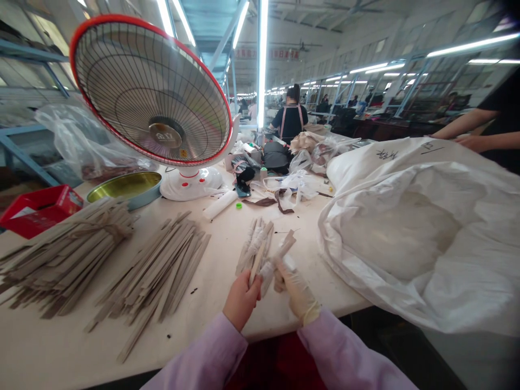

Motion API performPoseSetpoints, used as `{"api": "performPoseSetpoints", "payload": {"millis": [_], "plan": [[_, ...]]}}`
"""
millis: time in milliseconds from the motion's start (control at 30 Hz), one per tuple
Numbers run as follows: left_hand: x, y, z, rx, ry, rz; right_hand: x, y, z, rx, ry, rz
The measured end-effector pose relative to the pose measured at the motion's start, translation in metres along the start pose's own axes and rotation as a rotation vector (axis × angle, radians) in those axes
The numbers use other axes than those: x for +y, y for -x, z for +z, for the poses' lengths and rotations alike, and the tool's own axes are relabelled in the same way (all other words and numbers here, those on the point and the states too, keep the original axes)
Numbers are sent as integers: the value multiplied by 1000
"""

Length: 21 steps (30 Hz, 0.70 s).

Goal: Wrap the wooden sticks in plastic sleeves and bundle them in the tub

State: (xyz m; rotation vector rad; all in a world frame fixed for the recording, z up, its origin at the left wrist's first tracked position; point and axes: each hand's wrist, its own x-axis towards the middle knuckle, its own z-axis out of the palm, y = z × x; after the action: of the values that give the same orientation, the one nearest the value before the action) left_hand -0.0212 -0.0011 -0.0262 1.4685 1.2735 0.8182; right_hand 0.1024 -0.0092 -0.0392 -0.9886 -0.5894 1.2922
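Tan strips stand fanned in your grasp just above the near table edge, to the right of the loose pile. Your left hand is closed around their lower ends. Your gloved right hand pinches a single strip apart from the rest. Advised: grip firmly with the left, square the ends, draw one strip at a time, and stay clear of the white sack.
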Motion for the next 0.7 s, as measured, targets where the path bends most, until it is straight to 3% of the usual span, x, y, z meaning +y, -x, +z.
{"api": "performPoseSetpoints", "payload": {"millis": [133, 233, 300, 500, 700], "plan": [[5, -29, 5, -32, 171, -94, -31, -15, -23, 41, -195, 97], [10, -38, -1, 73, 128, 49, -43, -17, -34, -49, -248, 109], [13, -34, -4, 76, 102, 102, -43, -14, -33, -99, -241, 95], [14, -10, 1, -179, 144, -34, -38, -4, -9, -199, -325, 139], [15, -2, -10, -75, 52, 44, -36, -2, -11, -125, -237, 144]]}}
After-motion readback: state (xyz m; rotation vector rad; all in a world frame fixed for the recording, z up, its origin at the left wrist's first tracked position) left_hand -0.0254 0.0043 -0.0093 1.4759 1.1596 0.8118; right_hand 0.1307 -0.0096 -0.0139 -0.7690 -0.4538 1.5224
